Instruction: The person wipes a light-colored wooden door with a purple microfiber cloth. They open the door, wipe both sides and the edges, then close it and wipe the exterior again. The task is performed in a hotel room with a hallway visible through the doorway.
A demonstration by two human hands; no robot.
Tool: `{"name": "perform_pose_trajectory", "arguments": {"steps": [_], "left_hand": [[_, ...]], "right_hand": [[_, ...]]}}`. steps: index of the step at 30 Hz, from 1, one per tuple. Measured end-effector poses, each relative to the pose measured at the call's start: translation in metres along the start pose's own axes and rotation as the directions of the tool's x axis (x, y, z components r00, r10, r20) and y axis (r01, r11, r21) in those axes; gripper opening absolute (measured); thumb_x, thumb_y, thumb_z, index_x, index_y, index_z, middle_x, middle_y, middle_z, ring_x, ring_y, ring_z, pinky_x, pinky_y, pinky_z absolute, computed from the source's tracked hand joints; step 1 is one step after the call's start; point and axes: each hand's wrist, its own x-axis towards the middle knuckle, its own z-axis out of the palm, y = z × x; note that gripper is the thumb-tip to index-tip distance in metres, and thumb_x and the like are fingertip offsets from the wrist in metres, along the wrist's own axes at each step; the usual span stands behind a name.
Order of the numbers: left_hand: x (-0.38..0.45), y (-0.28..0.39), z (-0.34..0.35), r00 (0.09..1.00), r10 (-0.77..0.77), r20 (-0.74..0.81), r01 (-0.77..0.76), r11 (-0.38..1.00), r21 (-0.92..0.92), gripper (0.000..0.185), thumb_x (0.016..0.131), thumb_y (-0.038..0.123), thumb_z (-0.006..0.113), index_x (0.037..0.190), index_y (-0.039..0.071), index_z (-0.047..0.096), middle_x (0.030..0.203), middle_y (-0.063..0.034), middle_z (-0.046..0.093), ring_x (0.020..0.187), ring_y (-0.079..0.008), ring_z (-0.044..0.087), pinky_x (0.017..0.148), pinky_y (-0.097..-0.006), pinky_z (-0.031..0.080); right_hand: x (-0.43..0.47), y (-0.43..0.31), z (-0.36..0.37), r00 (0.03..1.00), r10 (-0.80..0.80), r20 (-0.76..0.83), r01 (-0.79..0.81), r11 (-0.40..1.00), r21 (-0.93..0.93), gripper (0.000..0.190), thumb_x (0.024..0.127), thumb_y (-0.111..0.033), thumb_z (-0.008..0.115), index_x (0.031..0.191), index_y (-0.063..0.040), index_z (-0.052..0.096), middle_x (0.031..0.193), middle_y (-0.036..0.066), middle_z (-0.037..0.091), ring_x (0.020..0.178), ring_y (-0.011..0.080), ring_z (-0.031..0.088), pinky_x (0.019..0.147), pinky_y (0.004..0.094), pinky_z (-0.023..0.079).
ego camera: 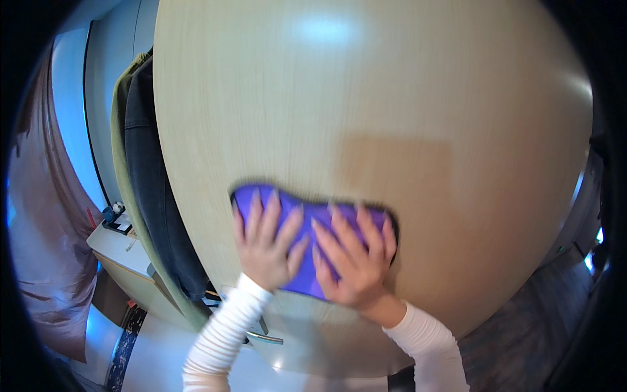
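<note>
A purple, dark-edged pad (pixel 304 267), wider at its two ends than in the middle, lies flat against a pale wood-grain panel (pixel 274 108). My left hand (pixel 268 245) rests palm down on the pad's left half with the fingers spread. On its right half, my right hand (pixel 355 259) presses with fingers apart and slightly bent. Both hands are a little blurred. Neither hand's fingers are closed round the pad; its lower edge is partly hidden by my palms and wrists.
Dark trousers (pixel 152 166) and an olive garment (pixel 120 122) hang beside the panel's left edge. Farther left are a cabinet with small items on its top (pixel 117 245) and a pinkish-brown curtain (pixel 54 255). A metal handle (pixel 264 338) is below my hands.
</note>
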Motion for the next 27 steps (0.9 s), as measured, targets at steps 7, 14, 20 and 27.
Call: {"name": "perform_pose_trajectory", "arguments": {"steps": [7, 14, 20, 27], "left_hand": [[-0.006, -0.050, -0.021, 0.987, 0.154, -0.039, -0.152, 0.987, 0.043, 0.046, 0.081, 0.045, 0.059, 0.119, 0.019, 0.060, 0.140, -0.0162, 0.044, 0.132, -0.0409, 0.036, 0.108, -0.0616, 0.019], [-0.080, -0.092, -0.032, 0.930, 0.290, 0.225, -0.324, 0.937, 0.133, 0.051, 0.075, 0.059, 0.063, 0.119, 0.033, 0.060, 0.136, -0.0028, 0.047, 0.132, -0.0295, 0.036, 0.110, -0.0565, 0.019], [0.014, -0.140, -0.044, 0.982, 0.183, -0.049, -0.180, 0.983, 0.046, 0.051, 0.082, 0.040, 0.061, 0.124, 0.011, 0.056, 0.146, -0.0187, 0.036, 0.136, -0.0436, 0.028, 0.108, -0.0628, 0.018], [-0.064, -0.126, -0.033, 0.988, -0.146, 0.054, 0.152, 0.980, -0.130, 0.041, 0.089, 0.022, 0.052, 0.113, -0.010, 0.049, 0.142, -0.0374, 0.024, 0.134, -0.0550, 0.018, 0.109, -0.0628, 0.016]], "right_hand": [[-0.004, -0.043, 0.040, 0.988, 0.103, 0.116, -0.137, 0.933, 0.333, 0.031, 0.084, -0.024, 0.058, 0.110, -0.012, 0.069, 0.123, 0.005, 0.062, 0.122, 0.0258, 0.050, 0.109, 0.0433, 0.024], [-0.065, -0.088, 0.058, 0.965, -0.113, 0.236, 0.060, 0.974, 0.220, 0.042, 0.082, -0.029, 0.064, 0.122, -0.020, 0.064, 0.136, 0.012, 0.051, 0.127, 0.0290, 0.043, 0.110, 0.0460, 0.018], [0.038, -0.079, 0.064, 0.985, -0.151, 0.081, 0.127, 0.962, 0.242, 0.043, 0.079, -0.021, 0.064, 0.122, -0.015, 0.063, 0.138, 0.012, 0.048, 0.130, 0.0296, 0.041, 0.110, 0.0472, 0.022], [0.016, -0.104, 0.083, 0.965, -0.234, 0.116, 0.210, 0.960, 0.186, 0.041, 0.083, -0.016, 0.052, 0.123, -0.009, 0.060, 0.140, 0.007, 0.048, 0.131, 0.0220, 0.042, 0.111, 0.0414, 0.024]]}}
